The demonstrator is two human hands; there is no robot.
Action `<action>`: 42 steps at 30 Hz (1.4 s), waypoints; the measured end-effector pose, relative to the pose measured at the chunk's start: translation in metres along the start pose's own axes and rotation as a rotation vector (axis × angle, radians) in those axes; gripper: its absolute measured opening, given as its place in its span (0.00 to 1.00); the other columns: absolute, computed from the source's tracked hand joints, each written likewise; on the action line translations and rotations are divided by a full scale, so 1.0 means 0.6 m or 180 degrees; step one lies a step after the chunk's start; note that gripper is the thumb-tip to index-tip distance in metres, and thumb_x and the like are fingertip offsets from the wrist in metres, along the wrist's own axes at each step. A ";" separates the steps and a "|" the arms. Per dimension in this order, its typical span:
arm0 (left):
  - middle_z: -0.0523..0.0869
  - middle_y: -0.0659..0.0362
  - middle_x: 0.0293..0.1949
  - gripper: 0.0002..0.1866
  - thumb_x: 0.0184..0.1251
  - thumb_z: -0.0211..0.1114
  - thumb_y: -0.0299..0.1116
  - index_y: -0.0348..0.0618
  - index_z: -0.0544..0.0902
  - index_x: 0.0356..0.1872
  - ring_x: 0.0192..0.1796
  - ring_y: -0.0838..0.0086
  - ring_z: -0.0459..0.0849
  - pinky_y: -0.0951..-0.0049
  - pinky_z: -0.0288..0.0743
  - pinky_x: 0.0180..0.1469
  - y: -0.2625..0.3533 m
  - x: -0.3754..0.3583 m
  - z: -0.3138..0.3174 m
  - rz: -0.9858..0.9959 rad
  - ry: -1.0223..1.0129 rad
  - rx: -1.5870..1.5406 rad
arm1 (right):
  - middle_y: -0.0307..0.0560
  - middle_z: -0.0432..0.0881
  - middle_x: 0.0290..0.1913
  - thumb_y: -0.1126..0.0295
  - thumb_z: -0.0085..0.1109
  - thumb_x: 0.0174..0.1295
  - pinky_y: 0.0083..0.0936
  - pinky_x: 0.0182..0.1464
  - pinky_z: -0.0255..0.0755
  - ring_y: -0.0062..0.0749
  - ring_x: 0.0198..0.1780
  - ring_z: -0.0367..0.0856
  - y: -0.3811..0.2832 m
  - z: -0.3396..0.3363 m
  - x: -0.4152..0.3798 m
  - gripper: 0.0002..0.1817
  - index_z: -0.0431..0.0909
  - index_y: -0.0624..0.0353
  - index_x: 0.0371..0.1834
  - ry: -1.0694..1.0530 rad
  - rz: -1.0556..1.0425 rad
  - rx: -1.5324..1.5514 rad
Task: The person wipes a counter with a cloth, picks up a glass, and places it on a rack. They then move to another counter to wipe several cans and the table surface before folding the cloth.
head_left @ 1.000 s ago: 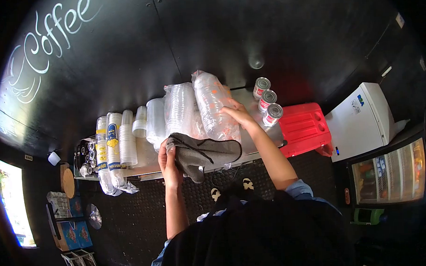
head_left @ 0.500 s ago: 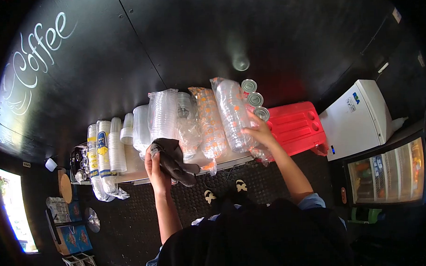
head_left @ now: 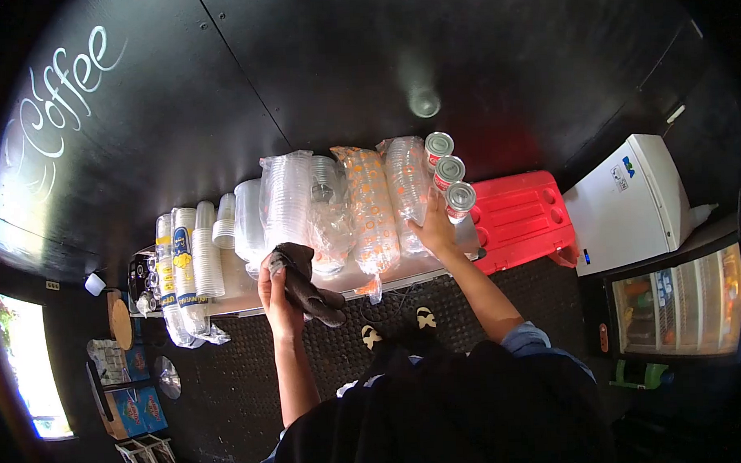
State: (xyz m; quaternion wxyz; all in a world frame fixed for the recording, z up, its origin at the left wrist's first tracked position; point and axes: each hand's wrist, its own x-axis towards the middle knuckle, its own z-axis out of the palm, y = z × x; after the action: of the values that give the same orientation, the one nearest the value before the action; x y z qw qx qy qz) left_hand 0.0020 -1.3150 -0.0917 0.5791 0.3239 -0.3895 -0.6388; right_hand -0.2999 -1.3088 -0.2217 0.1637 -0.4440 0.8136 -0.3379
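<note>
In my left hand (head_left: 280,298) is a bunched dark cloth (head_left: 305,287), closed between thumb and fingers and hanging in front of the counter's near edge. My right hand (head_left: 437,227) grips the lower right side of a bagged stack of clear plastic cups (head_left: 406,173), thumb on top and fingers partly hidden. Beside that stack, to its left, lies an orange-patterned sleeve of cups (head_left: 368,203). Several cans (head_left: 449,171) stand in a slanting row just right of the right hand's stack.
More cup stacks (head_left: 208,257) and a bagged stack (head_left: 288,198) line the metal counter (head_left: 412,267). A red cooler box (head_left: 521,218) adjoins its right end. Farther right are a white mini fridge (head_left: 623,206) and a drawer unit (head_left: 679,302). Blue boxes (head_left: 140,409) sit low at left.
The bagged cup stack in my right hand has gone back and settled upright between the orange-patterned sleeve and the cans. My left hand still holds the cloth. The view has shifted slightly.
</note>
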 end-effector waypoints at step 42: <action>0.81 0.61 0.45 0.13 0.68 0.57 0.31 0.41 0.76 0.52 0.46 0.77 0.78 0.74 0.72 0.53 0.030 -0.015 -0.026 -0.0082 0.0145 -0.0135 | 0.53 0.68 0.58 0.63 0.79 0.35 0.37 0.62 0.65 0.39 0.61 0.67 -0.077 0.110 0.006 0.58 0.48 0.62 0.68 -0.1379 0.0812 0.2444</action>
State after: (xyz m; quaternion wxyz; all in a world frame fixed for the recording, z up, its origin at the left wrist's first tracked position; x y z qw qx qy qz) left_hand 0.0255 -1.3084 -0.0838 0.5863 0.3310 -0.3583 -0.6468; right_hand -0.2363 -1.3560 -0.2366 0.5230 -0.3080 0.6246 -0.4914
